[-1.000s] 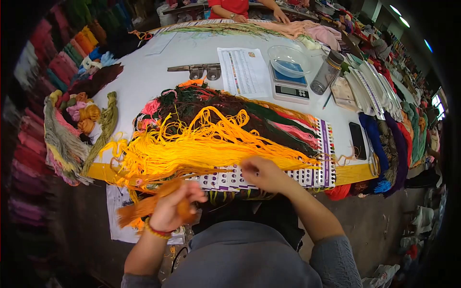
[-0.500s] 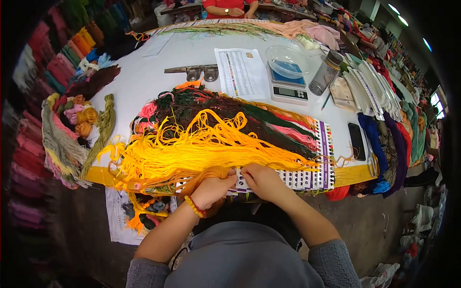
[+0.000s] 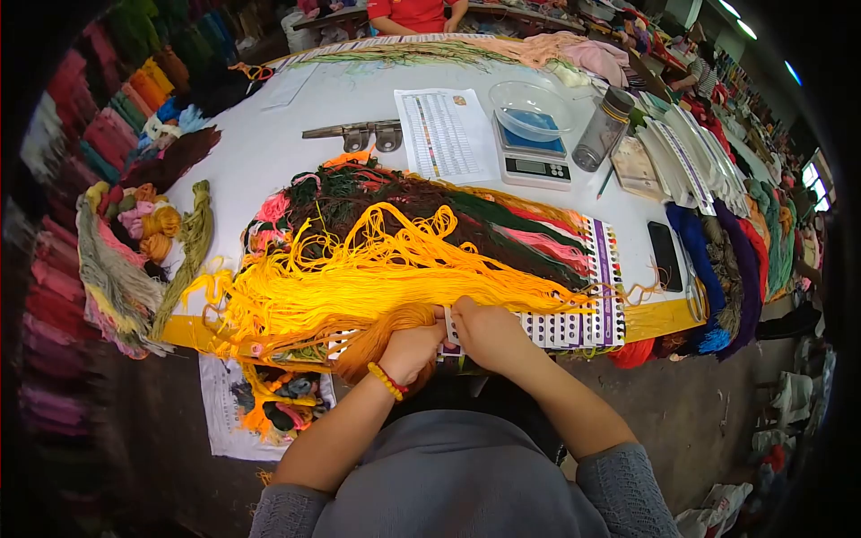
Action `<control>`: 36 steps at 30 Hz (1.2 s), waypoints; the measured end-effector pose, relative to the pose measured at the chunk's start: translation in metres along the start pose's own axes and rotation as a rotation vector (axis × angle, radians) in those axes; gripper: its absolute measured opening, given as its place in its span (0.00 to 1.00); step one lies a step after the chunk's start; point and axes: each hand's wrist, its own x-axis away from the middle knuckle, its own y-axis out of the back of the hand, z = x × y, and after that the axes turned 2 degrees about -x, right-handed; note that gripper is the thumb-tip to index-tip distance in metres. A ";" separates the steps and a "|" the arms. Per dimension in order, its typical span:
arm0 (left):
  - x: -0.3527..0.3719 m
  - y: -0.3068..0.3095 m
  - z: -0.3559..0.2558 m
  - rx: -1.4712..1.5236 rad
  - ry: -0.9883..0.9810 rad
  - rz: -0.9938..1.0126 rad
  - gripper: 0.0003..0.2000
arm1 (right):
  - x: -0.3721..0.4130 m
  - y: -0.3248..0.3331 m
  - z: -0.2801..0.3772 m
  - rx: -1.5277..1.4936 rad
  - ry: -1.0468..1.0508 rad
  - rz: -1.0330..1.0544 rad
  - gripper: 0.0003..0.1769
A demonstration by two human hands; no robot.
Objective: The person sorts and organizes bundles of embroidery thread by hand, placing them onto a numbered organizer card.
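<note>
My left hand (image 3: 414, 351) is closed around a golden-brown hank of thread (image 3: 381, 339) at the table's near edge. Close beside it, my right hand (image 3: 489, 336) pinches a white punched card (image 3: 452, 325) between thumb and fingers. The fingertips of both hands nearly meet at this card. Just beyond them lies a thick spread of bright yellow-orange thread (image 3: 359, 291). To the right, several overlapping white punched cards (image 3: 565, 329) with purple stripes carry thread ends in their holes. Dark green, pink and brown threads (image 3: 502, 224) fan out behind the yellow ones.
Farther back are a printed chart (image 3: 439, 134), a scale (image 3: 534, 170) with a clear bowl (image 3: 529, 108), and a jar (image 3: 603, 134). A phone (image 3: 665, 255) and scissors (image 3: 693, 291) lie at right. Thread hanks (image 3: 126, 260) are heaped at left. Another person in red (image 3: 408, 13) is across the table.
My left hand has shifted slightly right and up with the golden-brown hank, which now bulges more around the hand. The card at my right fingertips now stands more upright.
</note>
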 end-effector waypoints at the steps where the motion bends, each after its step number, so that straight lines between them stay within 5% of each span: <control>1: 0.000 -0.002 0.002 -0.002 0.000 0.001 0.07 | -0.001 -0.005 -0.006 -0.147 0.006 -0.078 0.09; 4: 0.001 -0.005 0.004 0.080 -0.058 -0.050 0.08 | 0.004 0.004 -0.003 -0.404 -0.045 -0.133 0.10; 7: 0.011 0.006 0.000 -0.206 -0.123 -0.044 0.09 | 0.011 0.004 -0.003 -0.521 -0.100 -0.139 0.10; 14: 0.039 0.023 -0.016 0.211 0.007 -0.068 0.04 | 0.017 -0.010 -0.011 -0.598 -0.125 -0.160 0.10; 17: 0.042 0.028 -0.016 0.460 -0.024 0.063 0.06 | 0.017 -0.016 -0.011 -0.549 -0.089 -0.216 0.09; 19: 0.042 0.033 -0.014 0.793 -0.015 0.426 0.09 | 0.017 -0.024 -0.016 -0.512 -0.089 -0.238 0.09; 20: 0.043 0.031 -0.017 0.794 -0.015 0.429 0.09 | 0.017 -0.021 -0.014 -0.475 -0.091 -0.260 0.09; 23: 0.044 0.020 -0.024 0.635 -0.002 0.366 0.14 | 0.026 -0.010 0.006 -0.628 -0.124 -0.354 0.08; 25: 0.041 0.007 -0.022 0.314 0.008 0.156 0.16 | 0.026 -0.012 0.014 -0.598 -0.031 -0.357 0.10; 27: 0.038 0.009 -0.013 0.361 0.027 0.151 0.16 | 0.022 -0.013 0.019 -0.565 0.055 -0.375 0.13; 29: 0.039 0.014 -0.010 0.359 -0.071 0.000 0.14 | 0.015 -0.012 0.019 -0.235 -0.106 -0.277 0.21; 32: 0.043 0.039 -0.003 0.470 -0.033 -0.200 0.13 | 0.010 -0.014 0.025 -0.124 -0.154 -0.169 0.27; 36: 0.068 0.091 -0.007 0.567 -0.223 -0.336 0.10 | 0.009 -0.015 0.022 -0.104 -0.164 -0.160 0.27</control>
